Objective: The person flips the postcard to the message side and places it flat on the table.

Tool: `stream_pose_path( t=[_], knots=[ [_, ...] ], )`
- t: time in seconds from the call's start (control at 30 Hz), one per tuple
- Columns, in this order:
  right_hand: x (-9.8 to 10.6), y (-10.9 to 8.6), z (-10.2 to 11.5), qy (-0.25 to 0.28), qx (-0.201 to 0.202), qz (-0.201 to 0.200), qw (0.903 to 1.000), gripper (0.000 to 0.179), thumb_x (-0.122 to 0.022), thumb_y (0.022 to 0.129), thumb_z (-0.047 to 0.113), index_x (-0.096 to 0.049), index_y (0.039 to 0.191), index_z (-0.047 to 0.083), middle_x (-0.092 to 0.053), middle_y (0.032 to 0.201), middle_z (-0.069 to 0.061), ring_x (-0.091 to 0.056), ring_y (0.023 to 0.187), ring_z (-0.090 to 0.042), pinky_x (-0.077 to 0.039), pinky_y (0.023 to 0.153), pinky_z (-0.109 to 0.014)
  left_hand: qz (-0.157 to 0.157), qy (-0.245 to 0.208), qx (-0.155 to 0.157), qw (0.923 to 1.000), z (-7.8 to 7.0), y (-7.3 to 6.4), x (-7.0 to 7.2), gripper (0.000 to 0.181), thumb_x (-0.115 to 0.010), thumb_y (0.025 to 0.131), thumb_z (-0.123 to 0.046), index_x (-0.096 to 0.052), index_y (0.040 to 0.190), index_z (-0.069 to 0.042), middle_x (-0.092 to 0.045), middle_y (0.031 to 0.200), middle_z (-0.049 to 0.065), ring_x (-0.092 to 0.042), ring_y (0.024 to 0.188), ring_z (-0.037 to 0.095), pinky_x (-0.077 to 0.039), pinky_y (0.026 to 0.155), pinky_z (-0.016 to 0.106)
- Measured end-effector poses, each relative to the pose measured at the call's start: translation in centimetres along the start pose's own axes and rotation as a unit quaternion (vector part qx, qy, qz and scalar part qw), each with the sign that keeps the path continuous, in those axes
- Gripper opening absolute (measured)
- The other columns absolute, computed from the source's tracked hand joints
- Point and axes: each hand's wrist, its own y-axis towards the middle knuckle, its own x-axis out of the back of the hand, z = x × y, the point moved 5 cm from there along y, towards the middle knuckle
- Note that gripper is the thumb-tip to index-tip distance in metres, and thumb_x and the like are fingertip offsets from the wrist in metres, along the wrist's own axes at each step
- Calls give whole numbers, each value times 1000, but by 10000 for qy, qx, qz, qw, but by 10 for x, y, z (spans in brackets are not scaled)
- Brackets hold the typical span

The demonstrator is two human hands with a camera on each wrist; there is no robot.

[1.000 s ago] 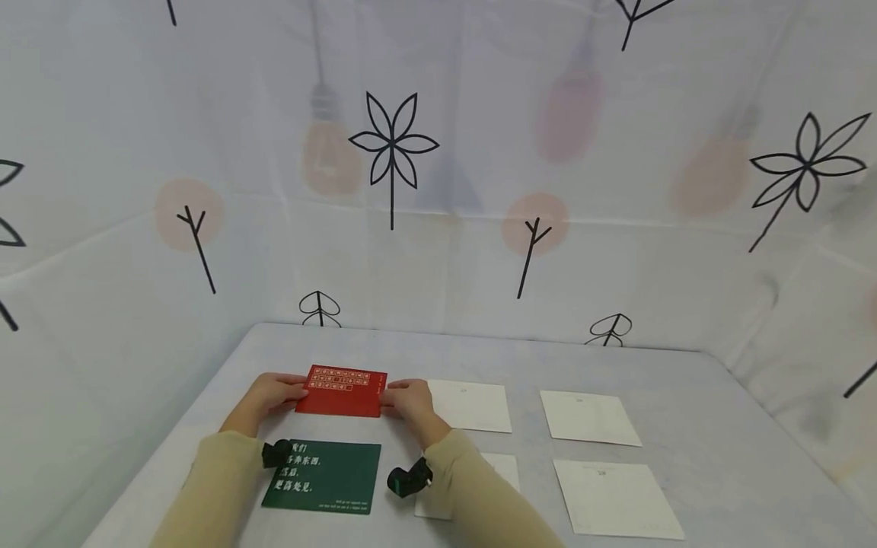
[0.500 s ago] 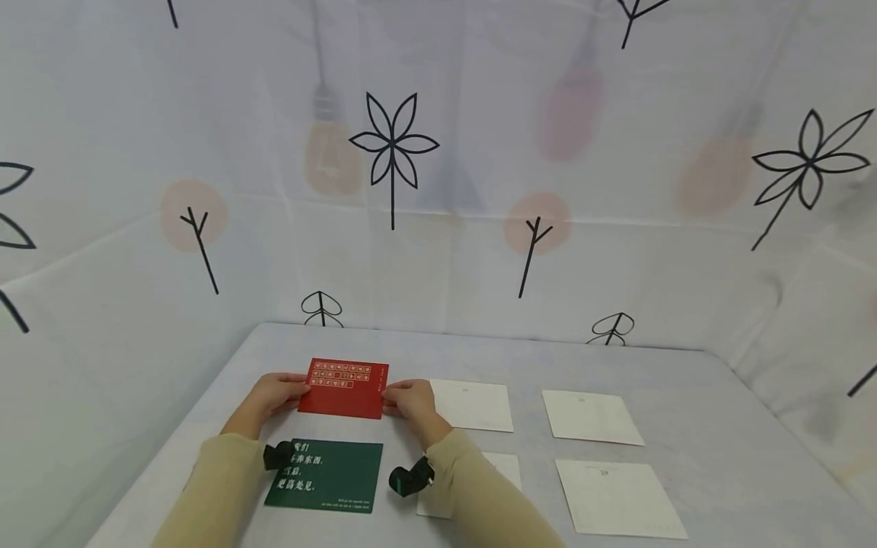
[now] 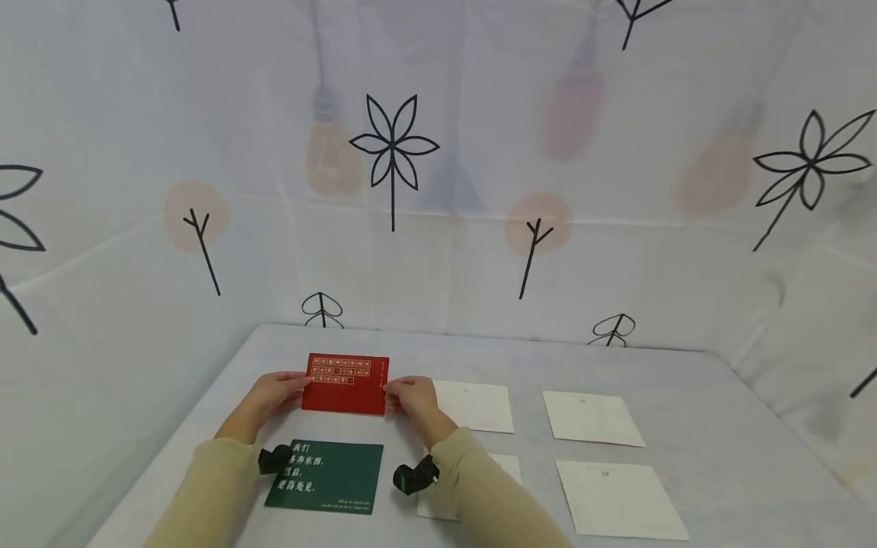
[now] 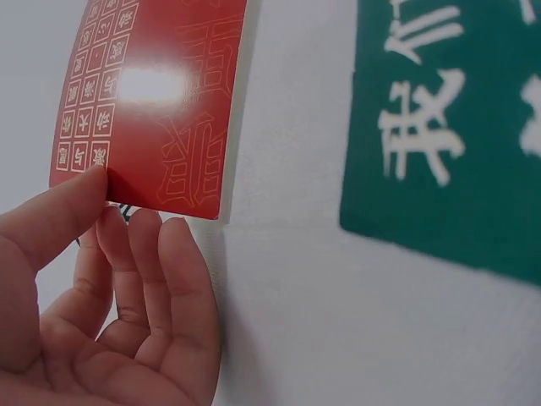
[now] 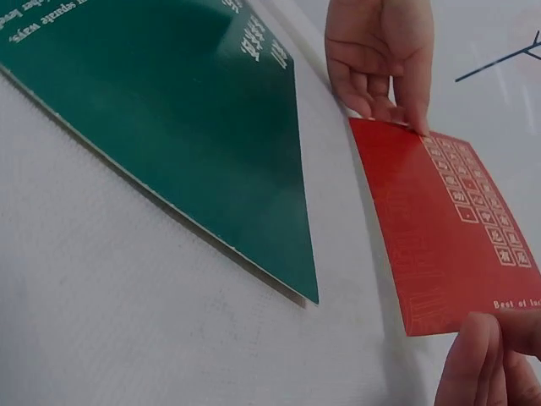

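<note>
A red card [image 3: 346, 396] printed with gold characters in small boxes is held by its two short edges, its far edge tilted up. My left hand [image 3: 274, 396] pinches the left edge, thumb on the printed face and fingers behind, as the left wrist view shows. At the opposite edge my right hand [image 3: 416, 402] pinches the card between thumb and fingers. In the right wrist view the red card [image 5: 448, 228] spans both hands. Nearer to me a green card [image 3: 329, 479] with white writing lies flat, its left side partly covered by the black wrist camera.
To the right, white cards lie in two rows on the pale tablecloth [image 3: 507, 365]: one back card [image 3: 476, 407] beside my right hand, another back card [image 3: 592, 417], and a front card [image 3: 620, 498]. My right sleeve partly covers a further card [image 3: 507, 468]. A patterned curtain [image 3: 445, 266] hangs behind.
The red card's far edge has risen and its face has turned more upright toward me, with both hands still gripping it. The other cards stay where they were.
</note>
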Motion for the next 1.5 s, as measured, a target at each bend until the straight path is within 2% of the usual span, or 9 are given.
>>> stream_pose_path(
  t=[0.13, 0.23, 0.5, 0.73, 0.97, 1.07, 1.23, 1.5],
  knots=[
    [-1, -1, 4, 159, 111, 193, 9996, 16, -65, 87, 8, -66, 95, -5, -65, 70, -9, -62, 57, -12, -55, 61, -27, -15, -80, 44, 10000, 0, -2, 2, 57, -59, 92, -30, -43, 132, 7, -48, 128, 25, -55, 105, 29, -52, 78, 27],
    [-2, -1, 6, 288, 156, 314, 9990, 16, -63, 87, 8, -66, 96, -6, -65, 71, -10, -63, 58, -12, -55, 61, -27, -35, -163, 52, 9998, 0, -3, 4, 59, -59, 92, -32, -41, 133, 7, -48, 129, 25, -52, 109, 31, -51, 79, 27],
    [-4, -1, 7, 535, 232, 393, 9975, 16, -60, 89, 5, -64, 97, -7, -65, 72, -11, -63, 60, -12, -55, 62, -27, 34, -476, -44, 9988, 1, -4, 7, 61, -62, 90, -34, -44, 131, 7, -54, 122, 22, -55, 104, 28, -52, 79, 28],
    [-2, -2, 7, 540, 248, 370, 9975, 18, -57, 90, 6, -64, 100, -8, -66, 75, -12, -64, 64, -14, -55, 64, -28, 236, -877, -98, 9958, 3, -2, 10, 59, -67, 86, -32, -50, 125, 8, -64, 100, 7, -60, 87, 13, -52, 76, 25],
    [-2, -1, 8, 604, 431, 355, 9966, 20, -58, 90, 6, -63, 102, -9, -67, 77, -12, -66, 65, -14, -56, 65, -29, 285, -1237, -274, 9915, 0, -5, 7, 47, -51, 97, -18, -41, 132, 12, -65, 90, -2, -59, 82, 8, -52, 77, 24],
    [-2, -1, 8, 603, 441, 351, 9966, 20, -58, 90, 7, -64, 102, -9, -67, 78, -12, -66, 65, -14, -56, 66, -29, 377, -1370, -317, 9893, 0, -4, 6, 49, -50, 98, -21, -40, 132, 12, -65, 87, -4, -59, 81, 8, -52, 76, 24],
    [-1, 0, 8, 680, 483, 352, 9959, 19, -58, 90, 5, -64, 101, -9, -66, 78, -12, -65, 65, -13, -56, 66, -28, 374, -1541, -210, 9871, 0, -2, 7, 53, -53, 95, -29, -43, 130, 10, -65, 83, -5, -60, 79, 6, -52, 75, 22],
    [-1, -1, 10, 814, 510, 296, 9949, 18, -59, 90, 4, -64, 100, -9, -66, 77, -12, -65, 64, -13, -55, 65, -27, 327, -1905, -26, 9811, 0, -5, 7, 47, -56, 95, -24, -45, 127, 9, -67, 82, -2, -62, 79, 9, -53, 75, 24]
  ],
)
